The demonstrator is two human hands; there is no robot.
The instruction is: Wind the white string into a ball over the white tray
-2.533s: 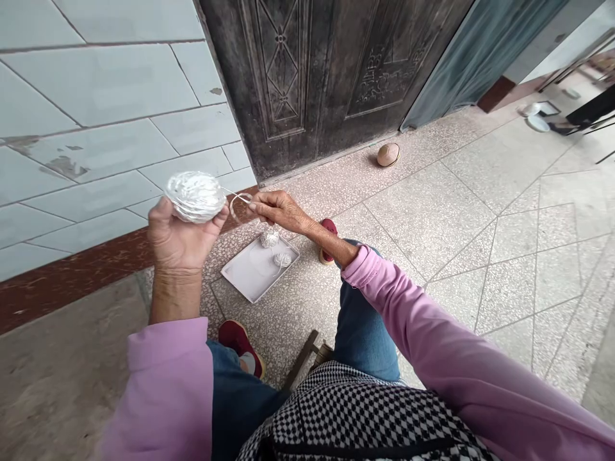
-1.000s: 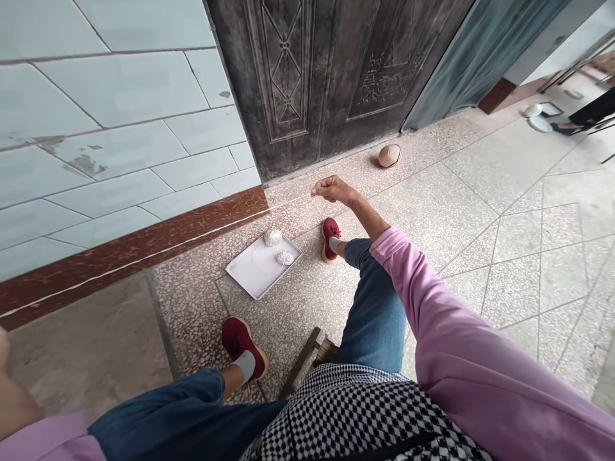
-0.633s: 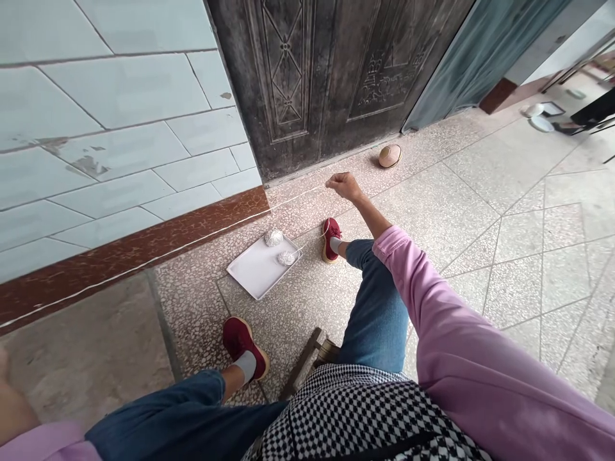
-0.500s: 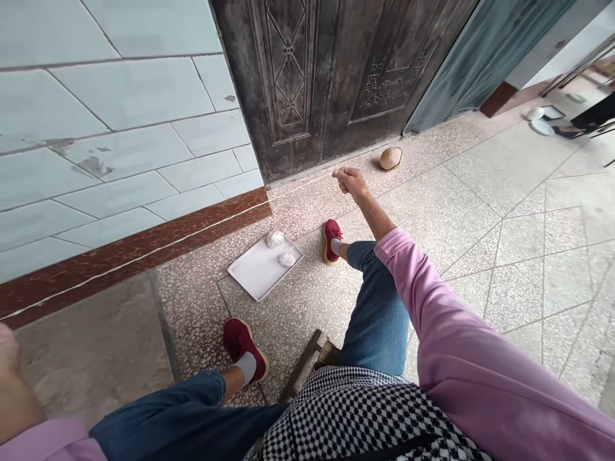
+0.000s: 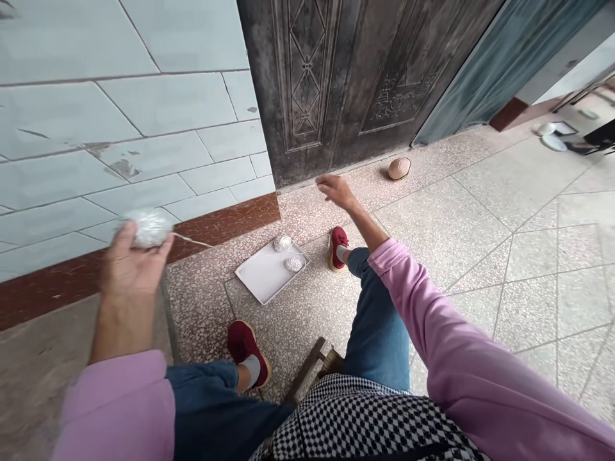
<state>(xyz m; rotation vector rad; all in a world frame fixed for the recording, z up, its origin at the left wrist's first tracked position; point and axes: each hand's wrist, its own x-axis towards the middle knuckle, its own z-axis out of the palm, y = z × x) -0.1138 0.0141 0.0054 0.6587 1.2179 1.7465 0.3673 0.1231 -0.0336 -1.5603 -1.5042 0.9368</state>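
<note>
My left hand [image 5: 134, 266] is raised at the left, fingers wrapped round a shiny white ball of yarn [image 5: 152, 228]. From this ball a short strand of yarn [image 5: 192, 240] trails to the right, and its far part is hard to make out. Out over the floor near the door, my right hand [image 5: 336, 191] has its fingers loosely stretched and slightly blurred, with nothing visible in them. Between my feet and the wall lies a shallow white tray [image 5: 259, 275]. It carries two smaller white yarn balls [image 5: 282, 242] near its right end.
A carved dark door [image 5: 346, 83] stands ahead, beside a tiled wall [image 5: 192, 102]. By the door sill sits a round pinkish-tan object [image 5: 400, 168]. Below me is part of a wooden stool [image 5: 307, 371]. Dishes [image 5: 553, 142] stand on the floor at far right.
My left hand has come up and right into view with the yarn ball. The taut strand between my hands is gone. My right hand has loosened from its pinch and moved slightly left.
</note>
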